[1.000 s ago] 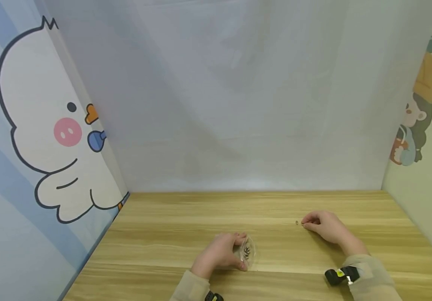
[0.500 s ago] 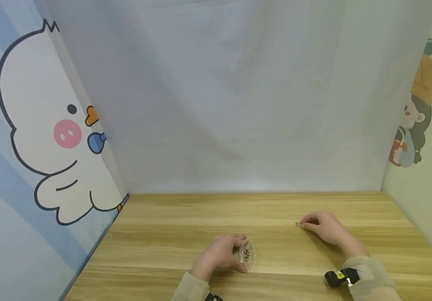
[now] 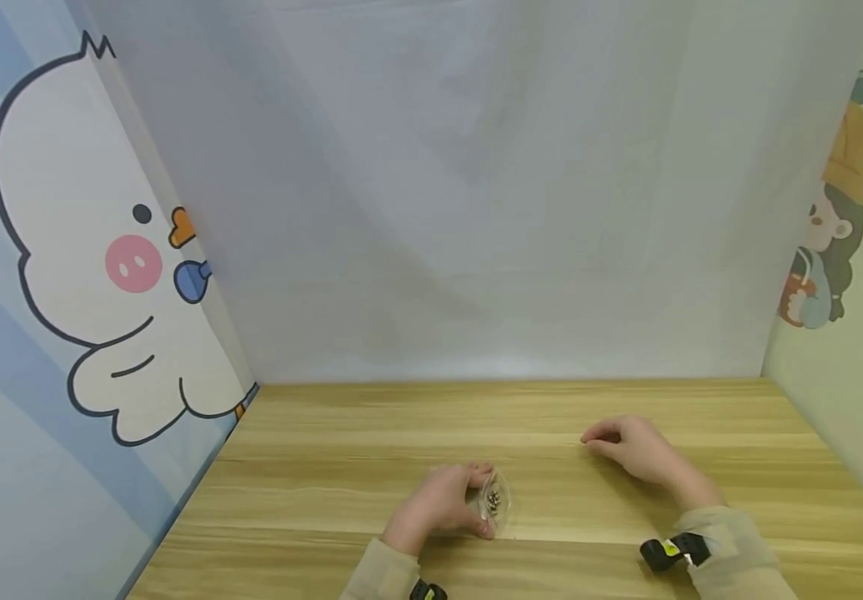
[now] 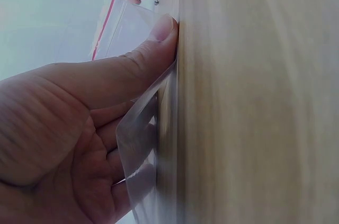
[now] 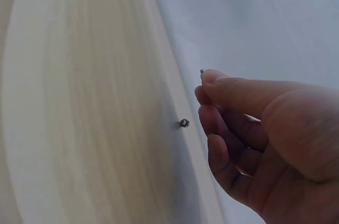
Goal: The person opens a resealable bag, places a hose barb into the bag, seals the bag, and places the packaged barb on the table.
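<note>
In the head view my left hand [image 3: 439,504] holds a clear plastic bag [image 3: 504,492] by its sides, its mouth facing right. Several small metal pieces [image 3: 493,500], too small to name surely, lie inside. The left wrist view shows the thumb along the bag's edge, low at the wooden table, and a red stripe [image 4: 104,28] on the bag. Farther right, my right hand [image 3: 637,450] pinches a tiny metal piece [image 5: 202,71] between thumb and forefinger. Another small, round-looking metal piece [image 5: 184,123] rests on the table beside those fingers; the head view does not show it.
The wooden table [image 3: 371,425] runs back to a pale grey curtain [image 3: 476,208]. Printed panels stand on both sides, with a cartoon duck [image 3: 86,250] at left and a cartoon figure [image 3: 825,250] at right. A black wrist camera [image 3: 664,552] sits on the right sleeve.
My right hand has shifted left, over where a small metal piece showed on the table earlier. The left hand and the bag have stayed in place.
</note>
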`<state>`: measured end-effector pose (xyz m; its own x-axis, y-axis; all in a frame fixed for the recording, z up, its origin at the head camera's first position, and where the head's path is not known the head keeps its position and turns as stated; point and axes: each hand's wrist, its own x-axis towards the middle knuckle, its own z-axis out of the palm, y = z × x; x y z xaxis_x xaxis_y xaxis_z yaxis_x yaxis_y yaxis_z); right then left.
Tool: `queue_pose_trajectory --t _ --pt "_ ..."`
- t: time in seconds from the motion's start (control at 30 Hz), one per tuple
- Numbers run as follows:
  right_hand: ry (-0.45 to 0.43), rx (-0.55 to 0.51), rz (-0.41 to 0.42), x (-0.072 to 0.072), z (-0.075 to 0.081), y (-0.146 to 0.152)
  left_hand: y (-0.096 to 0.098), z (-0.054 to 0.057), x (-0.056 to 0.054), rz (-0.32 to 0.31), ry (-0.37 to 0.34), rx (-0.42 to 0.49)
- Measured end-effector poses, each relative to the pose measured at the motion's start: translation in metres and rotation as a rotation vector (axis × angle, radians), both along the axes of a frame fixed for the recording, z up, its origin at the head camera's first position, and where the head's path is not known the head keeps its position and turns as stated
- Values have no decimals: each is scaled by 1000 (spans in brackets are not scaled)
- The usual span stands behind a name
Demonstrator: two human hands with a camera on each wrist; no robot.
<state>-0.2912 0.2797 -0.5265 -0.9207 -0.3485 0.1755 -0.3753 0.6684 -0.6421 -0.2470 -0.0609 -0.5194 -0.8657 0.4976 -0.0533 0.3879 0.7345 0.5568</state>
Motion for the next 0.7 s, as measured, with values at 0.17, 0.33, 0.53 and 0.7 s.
queue_pose_trajectory --t 0.17,0.33,0.53,0.7 --pt "-15 -22 49 3 4 -13 -1 0 -1 -3 -2 4" --pt "-13 -22 105 6 6 -26 -1 -1 -1 -2 -4 1" --pt "-74 -99 184 10 9 -48 -1 0 -1 -2 -10 5" --pt "-107 -144 253 16 13 -64 0 3 0 -5 -14 1"
